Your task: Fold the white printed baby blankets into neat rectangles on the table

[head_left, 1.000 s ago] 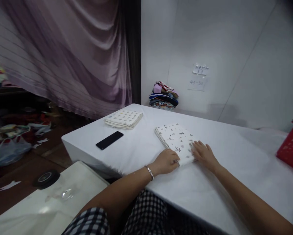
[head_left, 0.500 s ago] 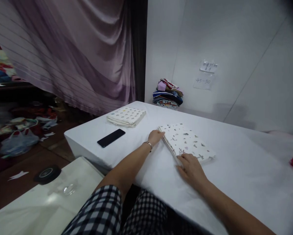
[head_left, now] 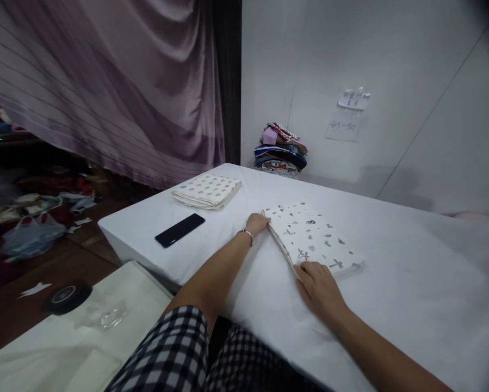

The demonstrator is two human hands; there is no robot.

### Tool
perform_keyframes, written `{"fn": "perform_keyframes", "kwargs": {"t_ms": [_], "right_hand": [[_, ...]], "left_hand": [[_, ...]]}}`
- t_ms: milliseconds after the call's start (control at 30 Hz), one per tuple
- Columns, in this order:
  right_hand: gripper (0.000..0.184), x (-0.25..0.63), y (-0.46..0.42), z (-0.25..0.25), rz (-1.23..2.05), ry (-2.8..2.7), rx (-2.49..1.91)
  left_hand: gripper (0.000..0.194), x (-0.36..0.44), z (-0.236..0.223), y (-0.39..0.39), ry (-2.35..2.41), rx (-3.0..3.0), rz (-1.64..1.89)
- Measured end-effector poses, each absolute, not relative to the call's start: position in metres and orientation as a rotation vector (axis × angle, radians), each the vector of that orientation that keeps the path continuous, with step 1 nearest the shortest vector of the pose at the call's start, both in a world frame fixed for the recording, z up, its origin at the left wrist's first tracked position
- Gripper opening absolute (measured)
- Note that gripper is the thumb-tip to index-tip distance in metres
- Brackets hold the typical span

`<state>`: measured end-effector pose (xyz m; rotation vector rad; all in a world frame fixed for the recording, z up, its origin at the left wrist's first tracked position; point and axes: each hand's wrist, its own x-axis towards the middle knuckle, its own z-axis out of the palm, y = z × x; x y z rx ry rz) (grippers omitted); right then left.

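A folded white cloth (head_left: 311, 234) with small printed motifs lies flat on the white-covered table (head_left: 407, 283). My left hand (head_left: 257, 224), a bracelet at its wrist, pinches the far left corner of this cloth. At the near corner, my right hand (head_left: 320, 286) grips the same folded edge, thumb below and fingers on top. The layered edge runs straight between both hands. Another folded cloth (head_left: 207, 190), white with rows of small grey shapes, rests farther back on the left.
A black phone (head_left: 179, 230) lies left of my forearm. Behind the table, a stack of folded fabrics (head_left: 280, 149) stands against the wall. A pale surface at lower left holds a black round object (head_left: 67, 296) and a clear ring-shaped item (head_left: 112, 317). A purple curtain (head_left: 146, 81) hangs behind.
The view has shifted slightly. Both hands keep their hold at the two corners of the cloth, which lies nearly as before.
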<state>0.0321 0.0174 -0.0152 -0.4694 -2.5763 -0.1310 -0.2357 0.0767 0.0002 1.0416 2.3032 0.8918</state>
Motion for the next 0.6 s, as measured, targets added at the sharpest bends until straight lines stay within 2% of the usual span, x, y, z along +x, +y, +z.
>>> {"fn": "perform_keyframes", "kwargs": {"t_ms": [267,600], "right_hand": [[0.026,0.031,0.019,-0.019,-0.141,-2.569,-0.441],[0.028,0.031,0.016,-0.015,-0.111,-2.593,-0.476]], "left_hand": [[0.038,-0.241,0.012,0.085,2.358,0.984,0.872],[0.030,-0.252,0.007,0.095,2.479,1.040,0.746]]}}
